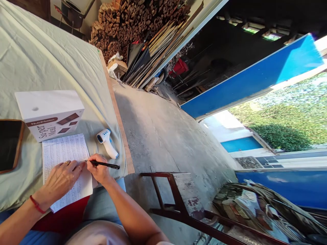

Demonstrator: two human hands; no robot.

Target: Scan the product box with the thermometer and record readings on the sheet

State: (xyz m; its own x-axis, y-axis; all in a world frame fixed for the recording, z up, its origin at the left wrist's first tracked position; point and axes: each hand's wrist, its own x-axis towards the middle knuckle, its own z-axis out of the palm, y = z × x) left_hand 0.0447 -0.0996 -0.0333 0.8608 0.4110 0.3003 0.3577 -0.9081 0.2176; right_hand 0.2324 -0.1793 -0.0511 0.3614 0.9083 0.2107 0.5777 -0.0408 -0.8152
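Note:
My right hand grips a black pen, its tip against a sheet of paper covered in rows of handwriting. Lying over the paper, my left hand has its fingers stretched out toward the pen tip; a ring and a red wrist cord show on it. The sheet's lower part hangs past the table edge by my lap. Just beyond the paper stands a white box with brown print. A white and blue infrared thermometer rests right of the paper, near my right hand.
A phone in a brown case lies at the left on the cloth-covered table. A dark wooden chair stands on the concrete floor at the right. Stacked firewood and leaning boards are at the back, beside a blue door.

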